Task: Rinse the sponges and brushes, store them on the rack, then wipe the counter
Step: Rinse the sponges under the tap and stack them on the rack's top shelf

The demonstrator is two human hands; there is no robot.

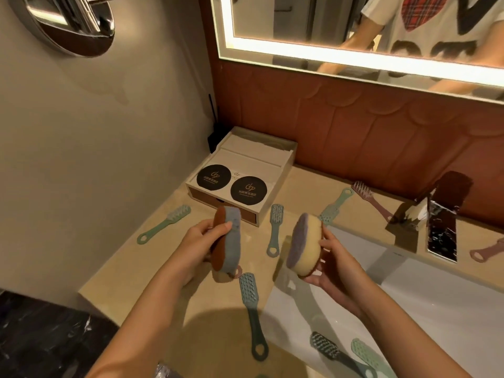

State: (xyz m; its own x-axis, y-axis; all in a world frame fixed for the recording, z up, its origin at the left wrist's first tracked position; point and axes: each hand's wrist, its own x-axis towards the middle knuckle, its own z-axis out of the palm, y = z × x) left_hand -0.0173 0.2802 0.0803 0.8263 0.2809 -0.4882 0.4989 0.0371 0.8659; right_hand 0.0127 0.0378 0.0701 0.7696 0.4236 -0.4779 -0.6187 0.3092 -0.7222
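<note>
Your hands, apart: left hand (200,242) grips brown-blue sponge (227,238), right hand (336,259) grips yellow-purple sponge (305,245), both on edge over bench (163,268); sink (450,309) lies rightward, right hand nearer.

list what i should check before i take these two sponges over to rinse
1. Left hand grips the brown-and-grey sponge firmly: ok.
2. Right hand grips the yellow-and-purple sponge firmly: ok.
3. Bare space in the sink basin beside the hands: ok.
4. Water running from the faucet: cannot tell, no stream shows.
5. Storage rack within sight: not ok, none in view.
6. Counter ready for wiping: not ok, brushes lie on it, such as the green brush.
</note>
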